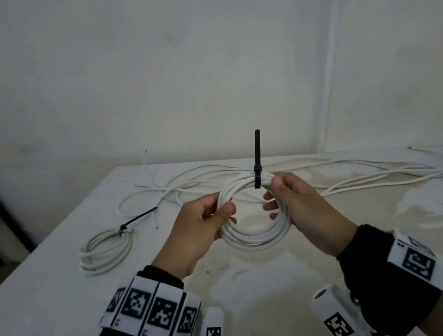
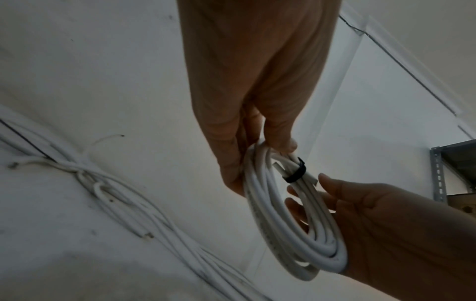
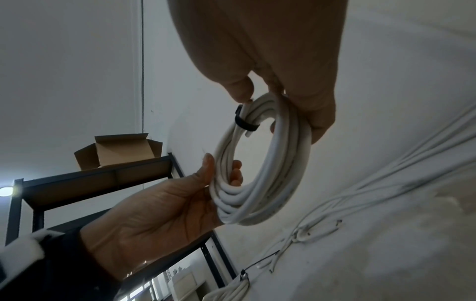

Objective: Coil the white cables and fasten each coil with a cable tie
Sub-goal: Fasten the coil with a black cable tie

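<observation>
Both hands hold one coil of white cable (image 1: pixel 253 215) up off the bench (image 1: pixel 44 294), between them and facing the head camera.

Left hand (image 1: pixel 202 224): fingers curled through the ring, thumb pressed on the near face of the bundle at the coil's left side. Right hand (image 1: pixel 297 204): fingers hooked through from the right, thumb pinching the strands just beside the tie. Neither hand is spread.

Black cable tie (image 1: pixel 258 180) is looped round the strands at the top of the coil, between the two thumbs and nearer the right one. Its tail (image 1: pixel 257 146) stands straight up from the head, uncut. Wrist views show the band sitting snug on the bundle; whether it is fully cinched, cannot tell.

Step in hand, as I judge it: fastening this coil is done or almost done; hands appear to be checking or squaring the loops.

Beyond the left hand, well apart, a finished smaller coil (image 1: pixel 106 249) lies on the bench with its own black tie (image 1: pixel 135 221). Beyond both hands, loose white cables (image 1: pixel 363 175) sprawl in a tangle across the far part of the bench.

Next move likely calls for: a last pull on the tail if slack remains, setting this coil down by the finished one, then picking a single free end out of the tangle. No spare ties visible.
</observation>
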{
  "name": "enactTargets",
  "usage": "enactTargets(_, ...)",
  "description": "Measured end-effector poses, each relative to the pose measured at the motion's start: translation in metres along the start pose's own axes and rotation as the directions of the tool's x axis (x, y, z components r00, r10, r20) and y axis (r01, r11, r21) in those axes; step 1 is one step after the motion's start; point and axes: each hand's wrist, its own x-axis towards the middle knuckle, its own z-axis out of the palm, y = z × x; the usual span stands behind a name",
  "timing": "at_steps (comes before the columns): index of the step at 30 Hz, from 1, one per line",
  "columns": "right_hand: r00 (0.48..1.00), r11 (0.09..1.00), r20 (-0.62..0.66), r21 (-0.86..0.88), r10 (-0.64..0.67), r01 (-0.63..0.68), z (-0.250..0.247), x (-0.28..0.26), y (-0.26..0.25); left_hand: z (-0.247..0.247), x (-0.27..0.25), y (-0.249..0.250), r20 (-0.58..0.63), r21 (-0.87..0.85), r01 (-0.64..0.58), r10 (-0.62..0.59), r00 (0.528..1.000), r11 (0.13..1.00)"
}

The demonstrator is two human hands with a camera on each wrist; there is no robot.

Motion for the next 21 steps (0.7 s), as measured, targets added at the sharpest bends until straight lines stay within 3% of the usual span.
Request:
enactTargets(5,0.992,0.992,0.120,-0.129,0.029,-0.013,0.034,0.001,0.004,-0.034,0.001,-0.010,-0.095,0.043,0.055,-0.050,0.994,0.998)
enactTargets(9,0.957,0.980,0.274,-0.192,0.097,-0.045,0.059,0.007,0.002,-0.069,0.001,-0.018,-0.169,0.167,0.065,-0.036,0.985,0.984)
enactTargets(14,0.909,0.955,0.371,-0.286,0.191,-0.083,0.080,0.015,0.002,-0.114,0.000,-0.028,-0.275,0.256,0.146,-0.073,0.959,0.955)
enactTargets(21,0.894,0.929,0.378,-0.356,0.240,-0.099,0.089,0.035,0.012,-0.165,0.007,-0.043,-0.363,0.366,0.302,-0.163,0.917,0.880)
